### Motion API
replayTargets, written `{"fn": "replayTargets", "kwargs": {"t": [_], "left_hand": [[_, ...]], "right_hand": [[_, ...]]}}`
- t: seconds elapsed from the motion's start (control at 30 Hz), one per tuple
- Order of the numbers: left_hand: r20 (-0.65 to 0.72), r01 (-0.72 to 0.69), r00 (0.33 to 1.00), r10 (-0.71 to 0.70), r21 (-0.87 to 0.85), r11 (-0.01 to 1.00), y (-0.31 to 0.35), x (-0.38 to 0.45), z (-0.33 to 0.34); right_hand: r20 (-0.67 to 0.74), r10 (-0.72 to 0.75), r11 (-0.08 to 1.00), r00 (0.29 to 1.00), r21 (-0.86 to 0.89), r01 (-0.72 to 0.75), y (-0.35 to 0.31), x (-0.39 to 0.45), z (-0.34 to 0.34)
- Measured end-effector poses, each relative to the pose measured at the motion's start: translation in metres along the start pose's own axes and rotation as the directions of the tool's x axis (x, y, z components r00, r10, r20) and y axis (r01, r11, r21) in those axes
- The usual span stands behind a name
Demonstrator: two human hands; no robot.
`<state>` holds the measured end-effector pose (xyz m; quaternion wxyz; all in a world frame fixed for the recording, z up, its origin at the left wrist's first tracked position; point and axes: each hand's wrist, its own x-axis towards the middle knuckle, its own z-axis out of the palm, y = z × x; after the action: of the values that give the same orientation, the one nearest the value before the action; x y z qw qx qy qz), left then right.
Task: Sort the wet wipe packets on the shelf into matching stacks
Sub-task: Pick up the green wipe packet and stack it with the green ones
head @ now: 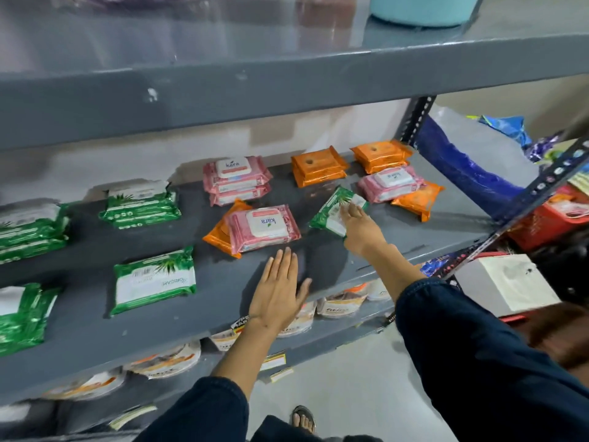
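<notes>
Wet wipe packets lie spread over a grey shelf (414, 231). My right hand (358, 229) grips a tilted green packet (331, 208) at the middle right. My left hand (279, 282) hovers flat and open over the shelf's front, holding nothing. Beyond it a pink packet (263, 228) lies on an orange one (220, 236). A pink stack (236, 177) stands behind. Two orange stacks (318, 165) (381, 154) sit at the back right, with a pink packet (390, 183) over an orange one (420, 199). Green packets (154, 279) (140, 204) (30, 229) fill the left.
An upper shelf (287, 78) overhangs the work area. Round food tubs (165, 362) sit on the shelf below. To the right stand a slanted rack post (538, 199), a blue plastic bag (471, 161), a white box (506, 282) and a red crate (548, 221).
</notes>
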<state>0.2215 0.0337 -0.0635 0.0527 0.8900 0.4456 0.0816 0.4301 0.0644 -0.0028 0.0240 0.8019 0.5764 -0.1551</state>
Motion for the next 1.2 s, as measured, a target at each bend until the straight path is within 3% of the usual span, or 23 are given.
{"fn": "replayTargets", "kwargs": {"t": [0.17, 0.3, 0.4, 0.5, 0.67, 0.8, 1.0, 1.2], "left_hand": [[0.003, 0.026, 1.000, -0.026, 0.026, 0.999, 0.000, 0.000, 0.005], [0.008, 0.044, 0.999, -0.044, 0.034, 0.998, 0.002, 0.000, 0.002], [-0.008, 0.046, 0.999, -0.046, 0.030, 0.998, 0.001, 0.001, 0.003], [-0.004, 0.062, 0.998, -0.062, -0.005, 0.998, 0.001, 0.000, 0.003], [0.006, 0.081, 0.997, -0.081, -0.044, 0.996, 0.003, -0.002, -0.001], [0.009, 0.113, 0.994, -0.113, -0.050, 0.992, 0.003, -0.006, -0.005], [-0.040, 0.161, 0.986, -0.165, -0.086, 0.983, -0.009, -0.031, -0.015], [-0.151, 0.179, 0.969, -0.195, -0.118, 0.977, -0.048, -0.081, -0.030]], "right_hand": [[-0.156, -0.003, 0.994, 0.988, -0.104, -0.013, -0.014, -0.008, 0.006], [-0.201, -0.030, 0.981, 0.979, -0.191, -0.009, -0.020, -0.002, -0.007], [-0.042, -0.165, 0.966, 0.985, -0.208, 0.153, -0.016, 0.015, -0.018], [0.145, -0.290, 0.921, 0.946, -0.228, 0.317, -0.008, 0.026, -0.024], [0.131, -0.371, 0.878, 0.919, -0.272, 0.394, -0.003, 0.031, -0.024], [0.063, -0.340, 0.900, 0.938, -0.269, 0.344, -0.002, 0.021, -0.028], [-0.123, -0.131, 0.983, 0.984, -0.142, 0.113, -0.018, -0.002, -0.046], [-0.216, -0.192, 0.980, 0.957, -0.092, 0.175, -0.101, -0.029, -0.061]]}}
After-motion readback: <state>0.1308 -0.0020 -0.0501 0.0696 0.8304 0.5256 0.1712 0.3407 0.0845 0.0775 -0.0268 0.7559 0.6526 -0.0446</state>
